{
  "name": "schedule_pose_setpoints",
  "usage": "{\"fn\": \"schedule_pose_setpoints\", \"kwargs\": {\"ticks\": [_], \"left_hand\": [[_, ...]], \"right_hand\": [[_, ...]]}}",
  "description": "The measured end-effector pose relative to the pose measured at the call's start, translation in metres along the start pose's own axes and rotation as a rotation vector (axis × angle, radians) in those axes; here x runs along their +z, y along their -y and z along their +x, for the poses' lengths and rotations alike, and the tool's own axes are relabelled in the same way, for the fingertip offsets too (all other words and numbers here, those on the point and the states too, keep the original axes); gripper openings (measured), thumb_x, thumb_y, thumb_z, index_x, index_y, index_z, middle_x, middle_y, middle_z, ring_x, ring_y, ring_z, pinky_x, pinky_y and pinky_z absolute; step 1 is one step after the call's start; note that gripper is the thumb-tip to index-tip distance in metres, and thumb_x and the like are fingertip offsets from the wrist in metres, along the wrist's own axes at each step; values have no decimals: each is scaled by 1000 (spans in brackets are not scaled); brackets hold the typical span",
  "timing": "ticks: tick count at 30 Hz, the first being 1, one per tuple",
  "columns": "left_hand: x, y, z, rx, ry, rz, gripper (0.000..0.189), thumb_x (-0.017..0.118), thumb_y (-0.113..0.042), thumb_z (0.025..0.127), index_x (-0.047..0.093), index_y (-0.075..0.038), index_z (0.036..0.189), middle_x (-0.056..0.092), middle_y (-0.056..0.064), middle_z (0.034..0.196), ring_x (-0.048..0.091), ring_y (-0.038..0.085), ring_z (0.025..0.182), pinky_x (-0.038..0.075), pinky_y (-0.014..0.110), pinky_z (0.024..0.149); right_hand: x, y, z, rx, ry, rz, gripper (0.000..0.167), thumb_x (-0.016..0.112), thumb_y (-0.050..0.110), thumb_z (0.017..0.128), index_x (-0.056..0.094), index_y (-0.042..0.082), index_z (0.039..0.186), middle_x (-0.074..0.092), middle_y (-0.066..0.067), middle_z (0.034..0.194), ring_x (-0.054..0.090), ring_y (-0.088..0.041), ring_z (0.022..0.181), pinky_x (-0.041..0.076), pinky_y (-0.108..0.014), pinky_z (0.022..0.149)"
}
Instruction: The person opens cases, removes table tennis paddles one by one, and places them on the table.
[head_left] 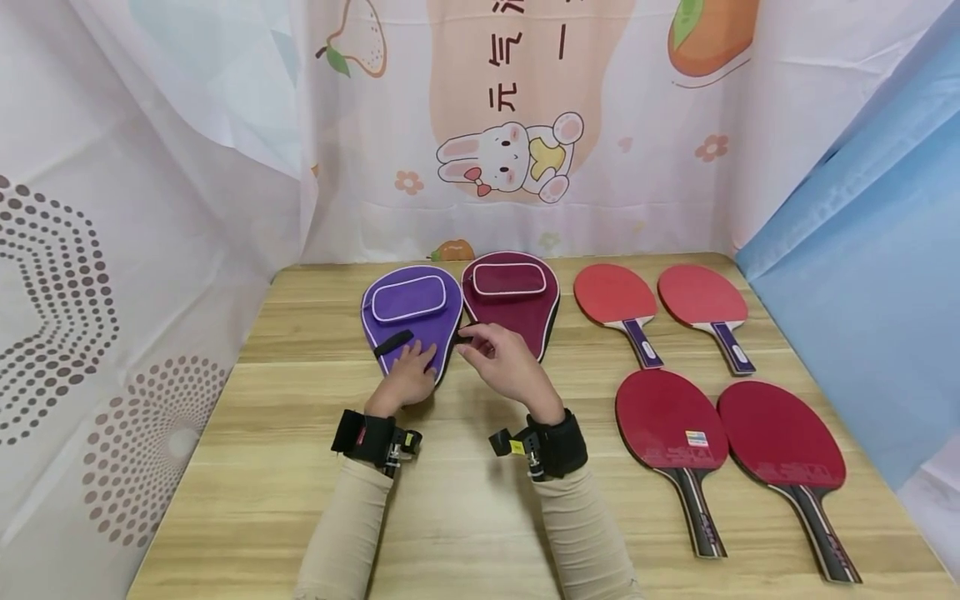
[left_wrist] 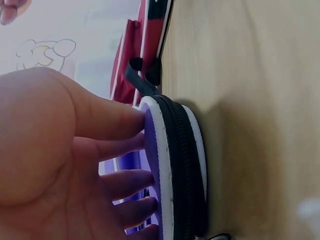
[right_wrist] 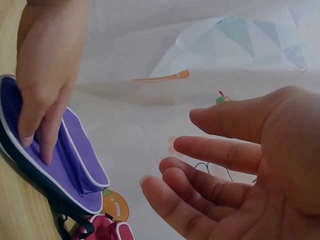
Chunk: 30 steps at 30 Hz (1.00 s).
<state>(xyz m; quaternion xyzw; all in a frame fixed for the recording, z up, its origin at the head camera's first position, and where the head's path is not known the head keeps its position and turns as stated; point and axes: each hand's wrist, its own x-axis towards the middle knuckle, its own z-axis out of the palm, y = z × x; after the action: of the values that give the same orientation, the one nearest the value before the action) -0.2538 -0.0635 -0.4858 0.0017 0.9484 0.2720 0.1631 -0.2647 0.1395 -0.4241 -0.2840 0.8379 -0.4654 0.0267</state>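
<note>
A purple paddle-shaped zip case (head_left: 432, 332) with white piping lies flat, with a small pocket on its front and a black strap (head_left: 393, 342) across it. My left hand (head_left: 408, 379) rests on its narrow lower end. In the left wrist view, my extended fingers touch the purple face beside the black zipper (left_wrist: 184, 165). My right hand (head_left: 510, 360) hovers to the right, thumb and fingers apart and loosely bent, holding nothing. It partly covers a matching dark red case (head_left: 517, 315) in the head view. A black loop (right_wrist: 75, 222) sticks out from the purple case's edge.
Two lighter red table tennis bats (head_left: 615, 294) (head_left: 702, 294) with purple handles lie at the back right. In front of them are two dark red bats (head_left: 667, 417) (head_left: 783, 433) with black handles. A printed curtain (head_left: 645, 167) hangs behind the wooden table (head_left: 262, 467).
</note>
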Motion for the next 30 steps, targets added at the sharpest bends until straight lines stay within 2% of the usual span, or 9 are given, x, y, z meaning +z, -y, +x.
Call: {"fn": "schedule_pose_setpoints", "kwargs": {"ticks": [11, 24, 30], "left_hand": [[-13, 14, 17, 9, -19, -42, 54, 40, -14, 101, 34, 0, 152, 16, 31, 159, 5, 48, 148, 7, 62, 121], [-15, 14, 19, 16, -37, -49, 54, 41, -15, 101, 33, -2, 153, 16, 29, 160, 5, 46, 149, 7, 60, 122], [-14, 13, 19, 24, -47, -58, 56, 41, -17, 102, 29, 3, 153, 15, 29, 160, 5, 45, 149, 7, 58, 122]], "right_hand": [[2, -3, 1, 1, 6, -2, 26, 66, 16, 96, 69, 3, 118, 67, -5, 89, 61, -18, 83, 53, -30, 77], [2, -5, 1, -3, -10, -12, 26, 67, 15, 95, 69, 2, 118, 66, -6, 89, 60, -17, 82, 52, -29, 75], [1, -5, 2, 6, -14, -20, 26, 66, 15, 95, 70, 3, 117, 65, -6, 89, 59, -17, 81, 51, -28, 74]]}}
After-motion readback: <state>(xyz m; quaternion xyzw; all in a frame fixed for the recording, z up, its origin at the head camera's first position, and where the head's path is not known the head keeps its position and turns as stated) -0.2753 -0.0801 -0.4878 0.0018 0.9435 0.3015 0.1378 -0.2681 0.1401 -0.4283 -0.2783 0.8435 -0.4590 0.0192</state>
